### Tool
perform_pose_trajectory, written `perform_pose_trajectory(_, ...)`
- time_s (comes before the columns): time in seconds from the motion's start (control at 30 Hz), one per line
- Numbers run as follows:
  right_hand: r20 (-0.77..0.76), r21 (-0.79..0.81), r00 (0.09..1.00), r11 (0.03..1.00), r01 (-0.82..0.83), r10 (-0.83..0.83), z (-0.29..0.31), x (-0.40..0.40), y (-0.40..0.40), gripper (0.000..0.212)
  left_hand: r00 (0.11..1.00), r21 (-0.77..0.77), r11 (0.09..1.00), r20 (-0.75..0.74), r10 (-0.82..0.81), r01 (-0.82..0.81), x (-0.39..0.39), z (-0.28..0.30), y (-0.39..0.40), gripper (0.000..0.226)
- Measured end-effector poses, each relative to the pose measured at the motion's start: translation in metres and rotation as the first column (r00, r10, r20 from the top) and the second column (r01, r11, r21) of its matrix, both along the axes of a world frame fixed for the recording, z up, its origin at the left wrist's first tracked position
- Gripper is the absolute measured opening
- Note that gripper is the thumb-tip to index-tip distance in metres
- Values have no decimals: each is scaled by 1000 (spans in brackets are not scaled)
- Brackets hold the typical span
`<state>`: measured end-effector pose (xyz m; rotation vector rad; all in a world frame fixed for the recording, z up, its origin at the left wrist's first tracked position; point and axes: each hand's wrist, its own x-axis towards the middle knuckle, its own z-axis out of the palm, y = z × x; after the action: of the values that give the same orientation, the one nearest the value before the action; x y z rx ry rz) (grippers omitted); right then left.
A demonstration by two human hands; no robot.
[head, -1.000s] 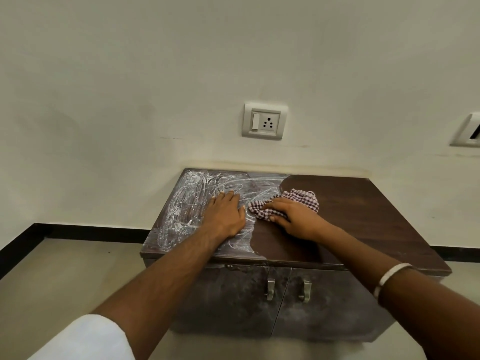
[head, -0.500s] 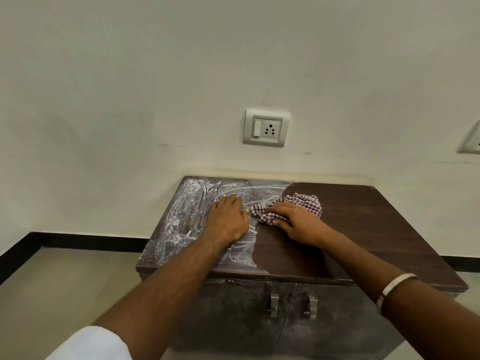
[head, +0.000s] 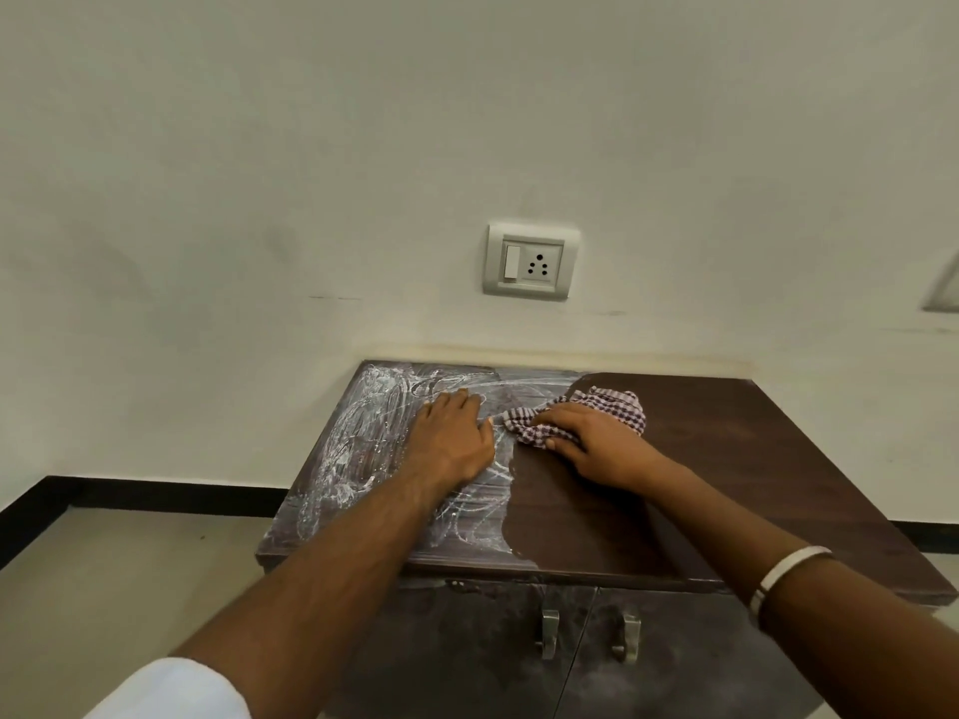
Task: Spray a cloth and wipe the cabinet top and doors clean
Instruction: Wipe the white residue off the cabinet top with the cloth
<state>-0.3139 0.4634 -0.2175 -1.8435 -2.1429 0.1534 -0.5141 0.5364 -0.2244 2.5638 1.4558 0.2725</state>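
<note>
Cabinet top (head: 726,459): right hand (head: 597,446) presses cloth (head: 607,407); left hand (head: 451,438) flat.

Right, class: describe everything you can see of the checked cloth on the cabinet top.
The checked cloth is thin woven fabric in a small maroon-and-white check, bunched and crumpled rather than folded. It lies on the cabinet top, towards the back, at the edge between the white smeared part and the clean dark wood. The right hand presses on its near side, fingers lying across it; one corner points towards the left hand, apart from it.
</note>
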Motion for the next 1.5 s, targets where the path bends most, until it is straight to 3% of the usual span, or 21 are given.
perform_pose_trajectory(0.13, -5, -23, 998, 998, -65, 65, -3, 11, -10, 39, 1000, 7, 1000, 7, 4, -4, 4, 1, 6, 57)
perform_pose_trajectory(0.4, 7, -27, 998, 997, 68, -68, 7, 14, 16, 41, 1000, 3, 1000, 8, 4, -4, 4, -3, 14, 57)
perform_pose_trajectory(0.67, -7, -22, 999, 999, -46, 46, 1, 9, 9, 39, 1000, 19, 1000, 8, 6, -6, 10, 2, 21, 56)
perform_pose_trajectory(0.9, 17, -56, 996, 995, 88, -87, 7, 20, 29, 43, 1000, 14, 1000, -5, 4, -4, 10, -5, 25, 57)
perform_pose_trajectory(1.2, 0, -58, 1000, 998, 13, -13, 3, 22, 25, 41, 1000, 25, 1000, 17, 2, -2, 14, -2, 32, 57)
perform_pose_trajectory(1.5, 33, -47, 992, 991, 123, -121, 9, 19, 53, 42, 1000, 28, 1000, -4, 3, -3, 15, -7, 36, 57)
